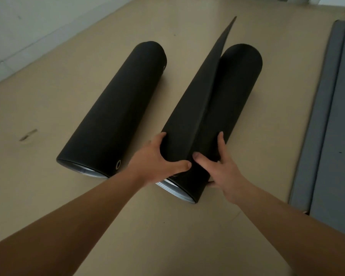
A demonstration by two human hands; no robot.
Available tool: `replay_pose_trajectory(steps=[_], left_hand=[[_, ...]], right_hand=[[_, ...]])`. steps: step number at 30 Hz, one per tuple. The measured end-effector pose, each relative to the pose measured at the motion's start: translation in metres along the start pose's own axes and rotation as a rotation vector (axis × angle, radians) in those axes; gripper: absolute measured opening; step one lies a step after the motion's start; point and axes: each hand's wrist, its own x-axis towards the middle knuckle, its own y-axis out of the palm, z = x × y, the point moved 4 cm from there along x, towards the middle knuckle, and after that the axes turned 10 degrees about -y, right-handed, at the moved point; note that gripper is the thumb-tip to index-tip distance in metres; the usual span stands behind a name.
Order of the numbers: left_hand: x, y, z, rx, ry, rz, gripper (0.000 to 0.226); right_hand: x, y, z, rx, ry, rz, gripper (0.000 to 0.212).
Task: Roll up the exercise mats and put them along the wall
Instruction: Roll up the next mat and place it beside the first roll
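Note:
Two black exercise mats lie rolled on the tan floor, side by side. The left rolled mat point(116, 108) lies alone, with a metal eyelet at its near end. The right rolled mat point(231, 108) has a loose outer flap point(199, 92) standing up along its length. My left hand point(157, 162) grips the near end of that flap, thumb on top. My right hand point(221, 172) holds the near end of the roll, fingers curled over its right side and thumb against the flap's base.
A white wall point(28, 26) runs along the far left, meeting the floor at a diagonal. A grey mat point(331, 126) lies flat along the right edge. Bare tan floor point(167, 226) lies near me and between the rolls.

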Motion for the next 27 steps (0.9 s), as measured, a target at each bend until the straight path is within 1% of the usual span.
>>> replay_pose_trajectory(steps=[2, 3, 4, 5, 7, 8, 9, 10, 11, 12, 14, 16, 17, 18, 19, 20, 21, 22, 23, 24, 25, 26, 27], left_hand=[[-0.007, 0.004, -0.003, -0.158, 0.015, 0.064, 0.117], [-0.009, 0.009, -0.005, -0.273, 0.008, 0.108, 0.108], [-0.012, 0.017, -0.006, -0.391, -0.016, 0.165, 0.099], [-0.015, 0.028, -0.008, -0.503, -0.047, 0.227, 0.091], [-0.02, 0.059, -0.005, -0.648, -0.143, 0.339, 0.08], [-0.023, 0.075, -0.004, -0.689, -0.187, 0.385, 0.068], [-0.026, 0.085, -0.002, -0.711, -0.209, 0.409, 0.052], [-0.026, 0.089, 0.002, -0.712, -0.214, 0.398, 0.039], [-0.026, 0.088, 0.007, -0.718, -0.218, 0.367, 0.033], [-0.023, 0.084, 0.015, -0.7, -0.225, 0.325, 0.036], [-0.015, 0.07, 0.03, -0.62, -0.268, 0.21, 0.052], [-0.011, 0.053, 0.04, -0.548, -0.316, 0.092, 0.058], [-0.01, 0.047, 0.043, -0.542, -0.323, 0.037, 0.061], [-0.01, 0.044, 0.043, -0.547, -0.322, -0.004, 0.068], [-0.011, 0.042, 0.043, -0.541, -0.311, -0.028, 0.081], [-0.013, 0.042, 0.041, -0.531, -0.287, -0.019, 0.098], [-0.015, 0.044, 0.04, -0.519, -0.261, 0.008, 0.113], [-0.018, 0.047, 0.039, -0.505, -0.232, 0.042, 0.122], [-0.02, 0.049, 0.037, -0.501, -0.196, 0.07, 0.126], [-0.02, 0.052, 0.036, -0.504, -0.173, 0.096, 0.128], [-0.019, 0.052, 0.034, -0.521, -0.157, 0.115, 0.129], [-0.019, 0.051, 0.033, -0.543, -0.149, 0.128, 0.13], [-0.018, 0.048, 0.034, -0.56, -0.147, 0.132, 0.13]], right_hand=[[0.003, -0.007, 0.01, -0.027, -0.054, -0.087, 0.103], [0.003, -0.015, 0.021, -0.085, -0.083, -0.121, 0.102], [0.004, -0.023, 0.033, -0.192, -0.101, -0.136, 0.101], [0.006, -0.033, 0.045, -0.368, -0.098, -0.128, 0.103], [0.006, -0.046, 0.066, -0.865, -0.033, -0.031, 0.104], [0.005, -0.048, 0.071, -1.115, -0.013, 0.02, 0.102], [0.003, -0.046, 0.073, -1.322, -0.035, 0.046, 0.099], [0.001, -0.04, 0.073, -1.465, -0.095, 0.059, 0.093], [0.0, -0.031, 0.069, -1.544, -0.168, 0.068, 0.086], [-0.001, -0.022, 0.064, -1.569, -0.249, 0.07, 0.078], [0.001, -0.006, 0.06, -1.531, -0.414, 0.085, 0.063], [0.002, 0.008, 0.066, -1.368, -0.537, 0.159, 0.047], [0.003, 0.014, 0.068, -1.276, -0.562, 0.229, 0.041], [0.005, 0.018, 0.07, -1.207, -0.569, 0.313, 0.041], [0.007, 0.021, 0.071, -1.161, -0.568, 0.4, 0.044], [0.008, 0.022, 0.072, -1.105, -0.561, 0.467, 0.049], [0.009, 0.022, 0.072, -1.035, -0.567, 0.494, 0.053], [0.009, 0.021, 0.072, -0.96, -0.604, 0.47, 0.055], [0.01, 0.018, 0.072, -0.913, -0.675, 0.396, 0.056], [0.011, 0.013, 0.068, -0.935, -0.743, 0.283, 0.058], [0.013, 0.007, 0.062, -1.001, -0.769, 0.17, 0.062], [0.015, 0.001, 0.057, -1.035, -0.728, 0.099, 0.066], [0.018, -0.005, 0.05, -1.009, -0.613, 0.083, 0.07]])
